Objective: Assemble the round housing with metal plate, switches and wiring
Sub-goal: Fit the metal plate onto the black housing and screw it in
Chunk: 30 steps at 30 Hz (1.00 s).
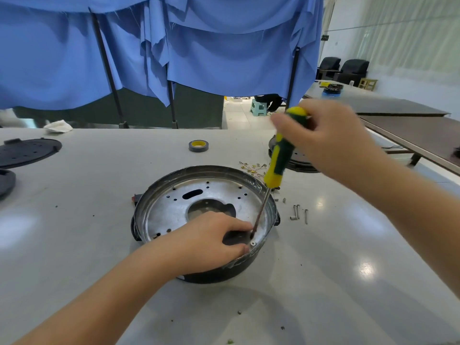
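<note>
Nearest, resting on the near rim of the round housing (pixel 199 276): left hand (pixel 209 241), fingers curled loosely, steadying the metal plate (pixel 171 207) beside a small screw (pixel 253 243). Sitting mid-counter (pixel 99 245), just ahead of both forearms. Probably feeling stiff and fairly heavy; thin plate edges likely sharp, so gripping the dark outer wall looks safer. Farther out, closing firmly around the green-and-yellow screwdriver (pixel 280 160): right hand (pixel 331 143), shaft slanting down, tip meeting the plate just above the screw. Beyond, lying loose: pins (pixel 295 212), terminals (pixel 254 168), tape roll (pixel 198 146).
</note>
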Available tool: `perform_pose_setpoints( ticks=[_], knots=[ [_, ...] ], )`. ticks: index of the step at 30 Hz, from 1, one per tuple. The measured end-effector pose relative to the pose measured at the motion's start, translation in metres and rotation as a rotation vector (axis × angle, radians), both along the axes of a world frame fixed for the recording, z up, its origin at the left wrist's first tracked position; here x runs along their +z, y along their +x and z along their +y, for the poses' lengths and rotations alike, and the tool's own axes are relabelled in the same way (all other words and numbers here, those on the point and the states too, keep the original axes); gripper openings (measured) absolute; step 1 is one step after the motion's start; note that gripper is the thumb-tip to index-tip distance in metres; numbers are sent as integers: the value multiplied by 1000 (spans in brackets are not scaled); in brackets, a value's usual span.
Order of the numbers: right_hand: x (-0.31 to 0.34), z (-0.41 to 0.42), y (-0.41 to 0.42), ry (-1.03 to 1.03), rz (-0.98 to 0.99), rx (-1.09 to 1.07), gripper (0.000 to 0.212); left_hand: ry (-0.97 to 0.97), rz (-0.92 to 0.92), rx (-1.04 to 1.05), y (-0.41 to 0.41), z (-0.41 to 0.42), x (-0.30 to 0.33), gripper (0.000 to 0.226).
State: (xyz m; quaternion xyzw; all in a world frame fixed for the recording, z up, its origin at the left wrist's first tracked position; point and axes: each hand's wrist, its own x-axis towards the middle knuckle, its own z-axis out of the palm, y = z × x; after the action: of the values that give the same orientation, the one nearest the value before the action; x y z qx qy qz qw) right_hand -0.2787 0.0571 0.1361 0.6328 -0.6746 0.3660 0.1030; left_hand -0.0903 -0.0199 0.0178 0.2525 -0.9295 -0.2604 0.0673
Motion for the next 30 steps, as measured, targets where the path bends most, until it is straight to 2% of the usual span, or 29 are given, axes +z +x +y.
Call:
perform_pose_setpoints(
  ticks=[3,5,8,10,13,16,19,25,30],
  knots=[
    [1,13,-31,-191,-387,-18,41,3,-15,13,-1,0,0,39],
    [-8,19,-58,-219,-703,-42,36,-5,-16,20,-2,1,0,36],
    [-41,21,-97,-86,-1125,-163,30,-11,-19,61,-6,6,-1,39],
    [-68,22,-115,6,-1248,-201,25,-16,-17,83,-10,11,-1,35],
    [-100,26,-130,1,-1289,-271,20,-15,-12,109,-18,19,0,29],
    [-122,28,-139,-16,-1338,-331,20,-52,2,147,-25,26,-1,33],
    [-139,26,-144,-6,-1307,-415,12,-63,20,169,-29,28,-2,30],
    [-169,30,-133,-11,-874,-457,17,-61,41,126,-30,24,-2,27],
    [-178,27,-127,92,-632,-458,15,53,230,96,-7,19,4,26]
  ],
)
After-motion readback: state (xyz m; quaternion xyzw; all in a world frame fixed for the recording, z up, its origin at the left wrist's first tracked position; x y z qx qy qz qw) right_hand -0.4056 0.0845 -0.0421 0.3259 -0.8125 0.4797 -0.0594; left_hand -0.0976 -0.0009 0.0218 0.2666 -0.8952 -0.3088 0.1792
